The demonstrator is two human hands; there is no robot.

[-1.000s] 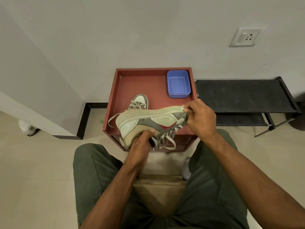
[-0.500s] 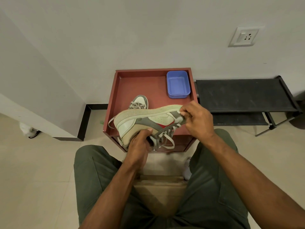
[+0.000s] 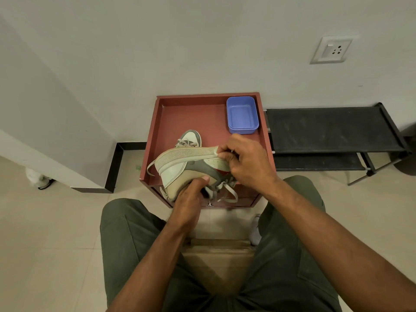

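Sliding a little leftward since the earlier frames, the right hand (image 3: pixel 247 163) is now covering more of the toe of the shoe (image 3: pixel 177 170), and the shoe is lying slightly flatter than before, while the left hand (image 3: pixel 189 199) is staying where it was. The right hand is grasping the toe end, its curled fingers pinching the edge of the sole (image 3: pixel 186 154). The left hand is gripping the shoe at its ankle end from below, thumb pressing on the side. The shoe is being held on its side in the air, sole facing away from the person, just above the front edge of the red stand (image 3: pixel 180 113), and its laces (image 3: pixel 227 190) are hanging loose beneath. The other shoe (image 3: pixel 190 137) is standing on the stand right behind it, toe pointing to the wall. A blue tub (image 3: pixel 242 114) is sitting in the stand's far right corner. A black rack (image 3: pixel 326 129) is standing just beside the stand on the right.
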